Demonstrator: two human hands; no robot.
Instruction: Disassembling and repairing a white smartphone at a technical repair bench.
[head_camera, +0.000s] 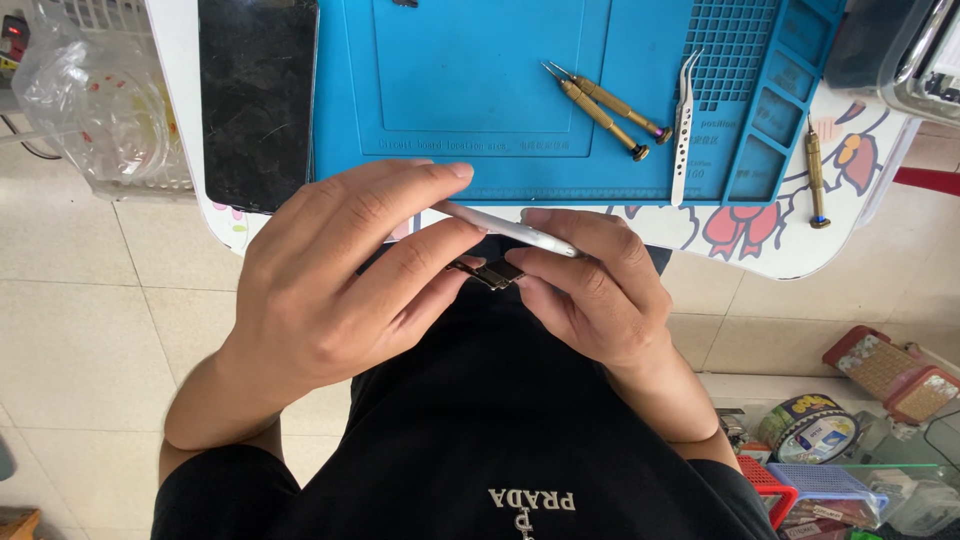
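My left hand (335, 280) and my right hand (595, 285) meet in front of my chest, just below the table's near edge. Together they hold a thin white phone body (505, 228), seen edge-on and tilted. Between the fingertips of both hands sits a small dark and gold part (490, 272), close under the phone body. My left fingers wrap over the phone's left end and hide it. My right thumb lies along its right end.
A blue work mat (480, 90) covers the small white table (770, 245). On it lie two brass screwdrivers (600, 108) and steel tweezers (683, 130); a third screwdriver (815, 175) lies beside the mat. A black phone screen (257, 100) lies at the left. Boxes and clutter (850, 450) stand on the floor at right.
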